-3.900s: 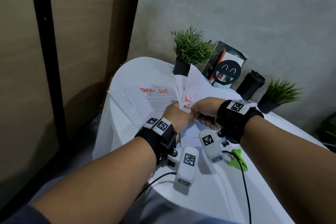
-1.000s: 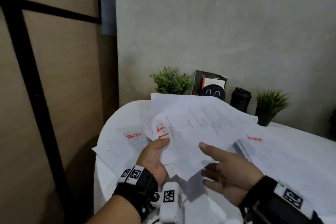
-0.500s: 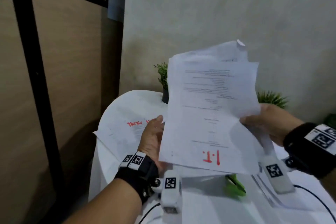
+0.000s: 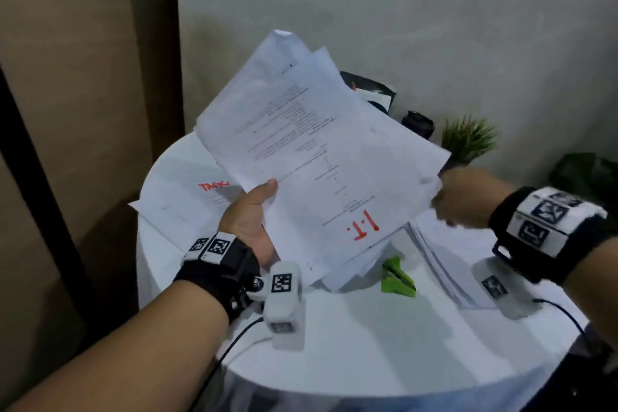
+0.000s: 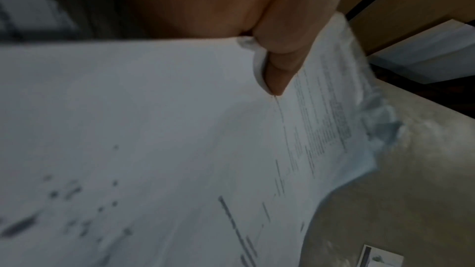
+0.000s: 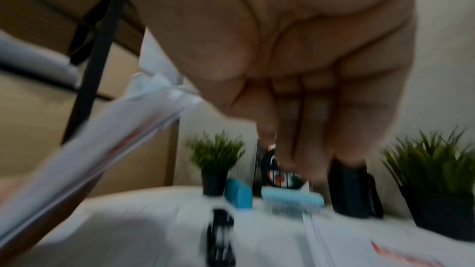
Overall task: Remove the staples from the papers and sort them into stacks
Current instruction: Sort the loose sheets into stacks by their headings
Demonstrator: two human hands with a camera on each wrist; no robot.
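Observation:
A loose bundle of white printed papers (image 4: 317,160) with "I.T." in red on the top sheet is held tilted above the table. My left hand (image 4: 254,217) grips its lower left edge, thumb on top; the left wrist view shows the thumb (image 5: 280,52) pressed onto the sheets (image 5: 154,129). My right hand (image 4: 465,201) is blurred at the bundle's right corner. Its fingers (image 6: 295,109) are curled and the crumpled corner (image 6: 159,88) meets the thumb side. A green staple remover (image 4: 398,281) lies on the table under the bundle.
On the round white table (image 4: 368,344), a stack with a red heading (image 4: 200,197) lies at the left and another stack (image 4: 451,261) at the right. Two potted plants (image 6: 216,159) (image 4: 468,140), a black cup (image 4: 419,124), a card and blue boxes (image 6: 239,194) line the back wall.
The bundle was lifted off the table and turned so "I.T." reads upside down. Since half a second ago its top has tipped left and away, and my right hand has shifted at its right corner.

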